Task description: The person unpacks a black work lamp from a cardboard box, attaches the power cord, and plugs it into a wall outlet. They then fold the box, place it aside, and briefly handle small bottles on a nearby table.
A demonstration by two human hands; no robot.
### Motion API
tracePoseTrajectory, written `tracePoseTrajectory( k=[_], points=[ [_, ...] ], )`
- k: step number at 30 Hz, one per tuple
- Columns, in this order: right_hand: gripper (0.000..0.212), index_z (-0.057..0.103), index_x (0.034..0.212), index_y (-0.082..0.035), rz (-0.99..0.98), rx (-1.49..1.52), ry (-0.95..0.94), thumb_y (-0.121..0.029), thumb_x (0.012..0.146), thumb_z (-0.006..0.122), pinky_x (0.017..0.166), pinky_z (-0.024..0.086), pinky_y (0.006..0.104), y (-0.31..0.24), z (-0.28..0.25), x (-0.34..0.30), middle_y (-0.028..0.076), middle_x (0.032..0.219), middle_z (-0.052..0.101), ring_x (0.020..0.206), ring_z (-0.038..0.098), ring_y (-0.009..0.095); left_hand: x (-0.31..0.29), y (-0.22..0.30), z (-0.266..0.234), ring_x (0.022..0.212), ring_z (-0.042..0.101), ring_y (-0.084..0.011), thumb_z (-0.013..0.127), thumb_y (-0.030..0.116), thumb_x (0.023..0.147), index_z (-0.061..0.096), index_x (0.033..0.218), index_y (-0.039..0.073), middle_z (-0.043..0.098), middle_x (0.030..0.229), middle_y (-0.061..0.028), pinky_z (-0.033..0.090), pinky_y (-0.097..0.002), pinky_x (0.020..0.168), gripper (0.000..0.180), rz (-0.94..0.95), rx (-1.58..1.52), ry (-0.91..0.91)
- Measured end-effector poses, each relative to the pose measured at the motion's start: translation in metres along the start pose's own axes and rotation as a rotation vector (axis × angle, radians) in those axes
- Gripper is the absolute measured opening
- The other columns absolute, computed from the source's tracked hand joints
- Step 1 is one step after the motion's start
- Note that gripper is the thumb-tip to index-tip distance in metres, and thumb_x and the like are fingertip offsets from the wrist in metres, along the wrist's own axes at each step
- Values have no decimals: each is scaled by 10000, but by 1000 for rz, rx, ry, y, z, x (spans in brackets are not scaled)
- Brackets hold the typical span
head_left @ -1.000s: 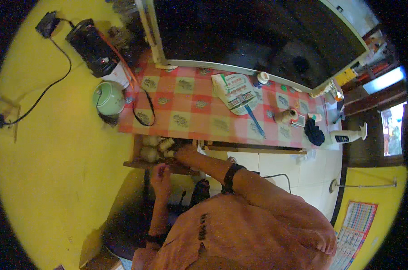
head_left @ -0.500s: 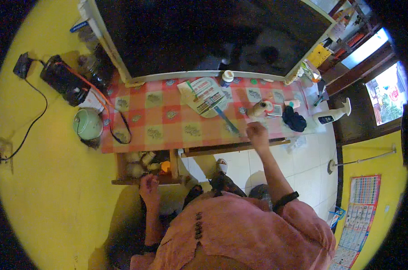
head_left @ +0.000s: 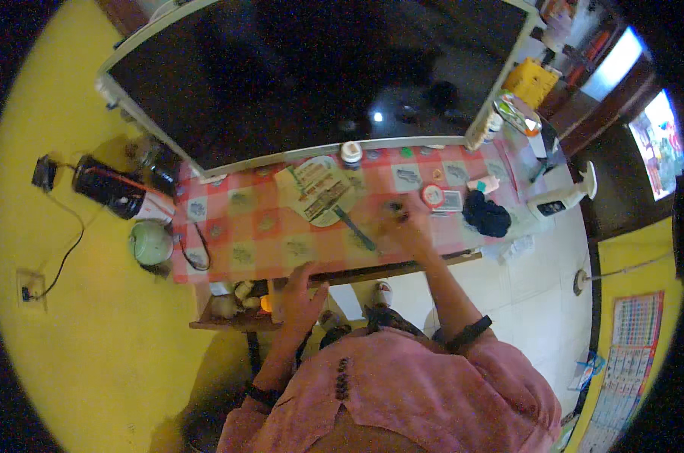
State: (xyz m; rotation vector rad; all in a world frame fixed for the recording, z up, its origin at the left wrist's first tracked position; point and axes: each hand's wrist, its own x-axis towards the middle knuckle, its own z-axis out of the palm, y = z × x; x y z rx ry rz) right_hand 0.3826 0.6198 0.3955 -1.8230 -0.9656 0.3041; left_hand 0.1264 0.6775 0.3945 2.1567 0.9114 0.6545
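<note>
My left hand (head_left: 302, 302) is open, its fingers spread at the table's front edge beside an open wooden drawer (head_left: 240, 323). The drawer holds several pale rolls and a small orange thing (head_left: 266, 303). My right hand (head_left: 404, 228), smeared by motion, is over the checked tablecloth (head_left: 266, 241). Its fingers look closed around something with a dark spot, too blurred to name. Left of it lies a flat hand fan (head_left: 317, 189) with a dark green handle (head_left: 355, 229). On its other side are a small red-and-white round thing (head_left: 432, 197) and a pale rectangular case (head_left: 452, 201).
A large black screen (head_left: 312, 83) stands along the table's back. A white-capped jar (head_left: 351, 155) is before it. At right lie a black cloth bundle (head_left: 486, 214) and a white spray bottle (head_left: 561, 200). A green round container (head_left: 150, 243) is at left.
My left hand has risen from the drawer's front rightward to the table edge and opened. My right hand has moved farther over the table; the beige roll no longer shows in its place. The view has shifted.
</note>
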Motion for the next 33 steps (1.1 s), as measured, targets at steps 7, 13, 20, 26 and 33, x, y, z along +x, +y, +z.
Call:
tracePoseTrajectory(
  k=[7,13,20,26,33],
  points=[
    [397,543,1054,-54,-51,501,-657,-208,720,691,714,470,333,-30,-9,-44,82,947,578,795,547,205,24,35,42,978,566,-282,691,164,711,335,1270,7,550,1103,-177,464,-354,812,681,-115,-172,-212],
    [238,576,1003,0,128,-129,49,-113,793,584,711,474,318,85,-141,18,99,832,636,751,588,195,17,-22,51,852,585,-200,733,245,640,448,1141,-32,598,951,-133,482,-310,737,640,-424,-275,-30],
    [184,594,932,10,179,-60,157,-95,784,568,723,468,330,124,-204,30,154,852,629,797,605,259,16,-5,65,869,561,-158,651,62,734,451,1138,12,578,989,-83,480,-296,732,453,-534,-486,70],
    [206,571,946,17,-36,-303,-93,-44,753,605,670,465,287,143,-153,38,110,777,588,699,578,187,9,-62,91,867,574,-182,648,70,751,437,1148,10,581,979,-108,476,-303,756,454,-536,-705,213],
    [379,566,1035,-67,21,-727,-234,-207,701,679,693,474,388,116,-104,57,149,928,579,855,583,307,12,-60,84,888,570,-254,615,86,777,430,1159,47,592,978,-95,470,-400,795,426,-547,-736,87]
  ],
)
